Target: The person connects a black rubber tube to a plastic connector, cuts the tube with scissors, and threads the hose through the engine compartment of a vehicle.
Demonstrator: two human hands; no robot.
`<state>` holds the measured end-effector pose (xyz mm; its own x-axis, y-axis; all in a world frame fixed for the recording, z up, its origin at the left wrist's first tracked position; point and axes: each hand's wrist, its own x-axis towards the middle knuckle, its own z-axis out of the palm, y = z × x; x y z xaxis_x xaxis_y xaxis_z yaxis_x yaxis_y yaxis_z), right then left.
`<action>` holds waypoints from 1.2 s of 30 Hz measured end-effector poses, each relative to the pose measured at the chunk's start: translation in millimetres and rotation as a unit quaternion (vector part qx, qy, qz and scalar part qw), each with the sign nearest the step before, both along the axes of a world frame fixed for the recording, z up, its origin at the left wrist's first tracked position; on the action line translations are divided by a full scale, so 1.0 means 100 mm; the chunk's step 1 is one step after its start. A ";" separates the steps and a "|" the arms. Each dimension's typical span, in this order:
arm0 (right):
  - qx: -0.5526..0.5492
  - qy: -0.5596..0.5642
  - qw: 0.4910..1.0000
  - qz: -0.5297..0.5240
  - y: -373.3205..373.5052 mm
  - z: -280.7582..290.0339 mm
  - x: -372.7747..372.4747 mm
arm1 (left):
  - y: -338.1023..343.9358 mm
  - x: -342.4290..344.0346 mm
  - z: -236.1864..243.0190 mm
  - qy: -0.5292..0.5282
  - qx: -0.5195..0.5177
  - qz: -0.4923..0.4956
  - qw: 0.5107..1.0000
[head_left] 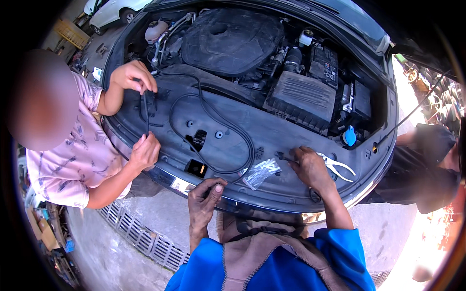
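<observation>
My left hand is at the car's front edge, thumb pressed against curled fingers. A thin black cable lies in long loops over the black front panel, and one strand appears to run into these fingertips. My right hand is closed around a small dark plug-like piece, mostly covered by the fingers. A short dark loop hangs below that wrist. Between my hands rests a clear plastic bag with small white pieces. Pliers with pale handles lie just right of my right hand.
At the left, another person's hands hold a black strip upright. Behind the panel are the engine cover, airbox and blue cap. Someone in dark clothing is at the right. A floor grate runs below.
</observation>
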<state>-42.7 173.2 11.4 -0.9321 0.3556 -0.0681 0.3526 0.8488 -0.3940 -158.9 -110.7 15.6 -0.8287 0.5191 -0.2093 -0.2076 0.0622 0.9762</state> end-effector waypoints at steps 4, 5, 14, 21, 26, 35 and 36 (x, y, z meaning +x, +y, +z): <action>0.013 0.007 1.000 0.009 0.01 -0.14 0.08 | 0.08 -0.01 -0.01 -0.007 0.009 -0.011 1.000; 0.025 0.019 0.999 0.015 0.02 -0.19 0.10 | 0.10 0.00 -0.01 -0.017 0.015 -0.014 1.000; -0.001 0.151 0.988 0.036 -0.05 -0.12 0.06 | 0.21 0.04 0.11 -0.039 0.006 -0.039 0.998; -0.059 0.231 0.968 0.082 -0.25 0.25 0.09 | 0.51 0.11 0.18 0.115 -0.006 -0.086 0.990; -0.069 0.253 0.958 0.115 -0.43 0.50 0.08 | 0.64 0.14 0.26 0.165 -0.021 -0.139 0.976; -0.127 0.275 0.950 0.079 -0.55 0.57 0.05 | 0.65 0.15 0.29 0.145 -0.013 -0.065 0.987; -0.127 0.271 0.951 0.078 -0.53 0.57 0.07 | 0.63 0.15 0.29 0.115 -0.024 -0.048 0.992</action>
